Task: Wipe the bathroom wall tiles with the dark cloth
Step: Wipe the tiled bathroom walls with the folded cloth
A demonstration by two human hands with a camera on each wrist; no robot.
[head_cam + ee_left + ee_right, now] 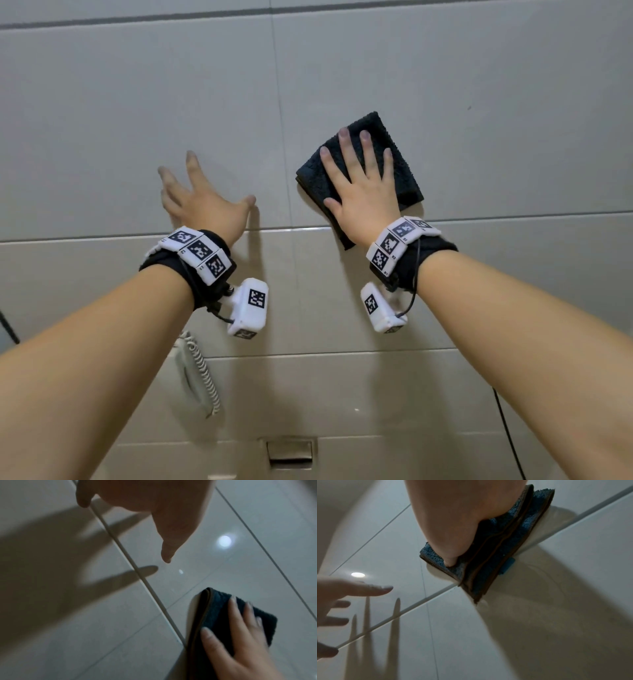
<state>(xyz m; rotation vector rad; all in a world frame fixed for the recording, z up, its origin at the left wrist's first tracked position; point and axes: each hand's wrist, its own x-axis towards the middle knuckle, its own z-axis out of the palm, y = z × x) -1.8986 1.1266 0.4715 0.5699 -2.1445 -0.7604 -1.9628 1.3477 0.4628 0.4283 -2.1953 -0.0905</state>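
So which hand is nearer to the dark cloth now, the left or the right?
The right. The right hand lies flat on the dark cloth, fingers spread, pressing it to the wall tiles. The left hand is off to the cloth's left, open, with a gap of bare tile between.

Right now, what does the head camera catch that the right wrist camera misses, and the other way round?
Only the head view shows both wrist bands, a corded wall phone and the right hand spread flat on the dark cloth. Only the right wrist view shows the cloth's stacked folds and blue tag. Both show the left hand open beside it, and the wall tiles.
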